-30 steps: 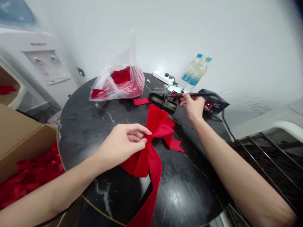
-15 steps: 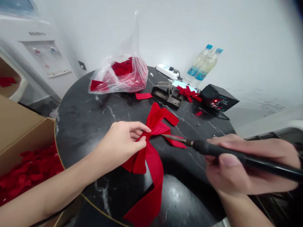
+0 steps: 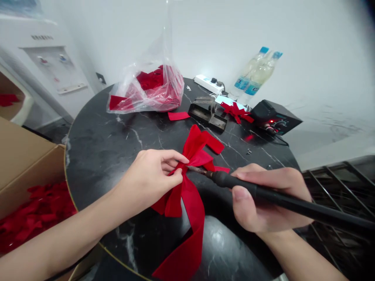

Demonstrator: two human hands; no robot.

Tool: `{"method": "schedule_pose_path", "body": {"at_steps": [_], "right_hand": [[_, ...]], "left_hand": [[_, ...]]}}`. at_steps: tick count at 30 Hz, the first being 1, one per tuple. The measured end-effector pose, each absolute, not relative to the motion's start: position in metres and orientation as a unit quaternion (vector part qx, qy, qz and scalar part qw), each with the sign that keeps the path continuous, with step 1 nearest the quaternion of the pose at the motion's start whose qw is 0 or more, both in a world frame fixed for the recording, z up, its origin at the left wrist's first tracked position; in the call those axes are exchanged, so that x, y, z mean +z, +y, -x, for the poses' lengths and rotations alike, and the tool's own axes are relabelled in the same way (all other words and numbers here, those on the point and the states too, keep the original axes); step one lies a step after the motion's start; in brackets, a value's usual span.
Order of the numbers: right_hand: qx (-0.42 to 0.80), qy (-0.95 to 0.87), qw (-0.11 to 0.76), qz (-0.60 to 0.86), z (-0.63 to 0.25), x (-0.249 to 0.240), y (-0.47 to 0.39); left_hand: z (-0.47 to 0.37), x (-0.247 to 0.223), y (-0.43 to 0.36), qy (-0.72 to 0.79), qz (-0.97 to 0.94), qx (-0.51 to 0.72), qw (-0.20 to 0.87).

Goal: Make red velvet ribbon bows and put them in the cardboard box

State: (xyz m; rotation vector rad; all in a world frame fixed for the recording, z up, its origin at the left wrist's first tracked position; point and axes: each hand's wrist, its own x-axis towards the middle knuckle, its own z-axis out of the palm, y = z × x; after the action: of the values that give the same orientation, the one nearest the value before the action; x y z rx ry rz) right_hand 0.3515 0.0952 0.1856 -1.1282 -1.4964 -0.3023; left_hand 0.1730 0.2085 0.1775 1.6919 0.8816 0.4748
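Observation:
A red ribbon bow (image 3: 194,197) lies on the black marbled table, with one long tail curving toward the front edge. My left hand (image 3: 159,177) pinches the bow at its centre between thumb and fingers. In my right hand (image 3: 269,199) is a black-handled soldering iron (image 3: 234,182), held like a pen. Its metal tip meets the middle of the bow, close beside my left fingertips. Whether the tip presses into the fabric I cannot tell.
Behind stand a clear plastic bag (image 3: 146,99) of red ribbon, a black iron stand (image 3: 208,117), a power strip (image 3: 208,83), two bottles (image 3: 252,80) and a black control box (image 3: 275,117) with a lit red light. A cardboard box (image 3: 32,175) holding red pieces sits at left.
My right hand has moved left, bringing the soldering iron's tip from the bow's right side to its centre. My left hand keeps its pinch on the bow.

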Motion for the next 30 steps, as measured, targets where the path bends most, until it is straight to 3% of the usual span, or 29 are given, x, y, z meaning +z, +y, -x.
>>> {"method": "schedule_pose_path", "body": {"at_steps": [28,30], "right_hand": [[-0.116,-0.641,0.591,0.476,-0.353,0.183,0.089],[-0.112,-0.644,0.561,0.508,-0.356,0.184,0.081]], "left_hand": [[-0.174,0.175,0.208,0.372,-0.717,0.213,0.549],[-0.174,0.174,0.209,0.369,-0.717,0.214,0.551]]}}
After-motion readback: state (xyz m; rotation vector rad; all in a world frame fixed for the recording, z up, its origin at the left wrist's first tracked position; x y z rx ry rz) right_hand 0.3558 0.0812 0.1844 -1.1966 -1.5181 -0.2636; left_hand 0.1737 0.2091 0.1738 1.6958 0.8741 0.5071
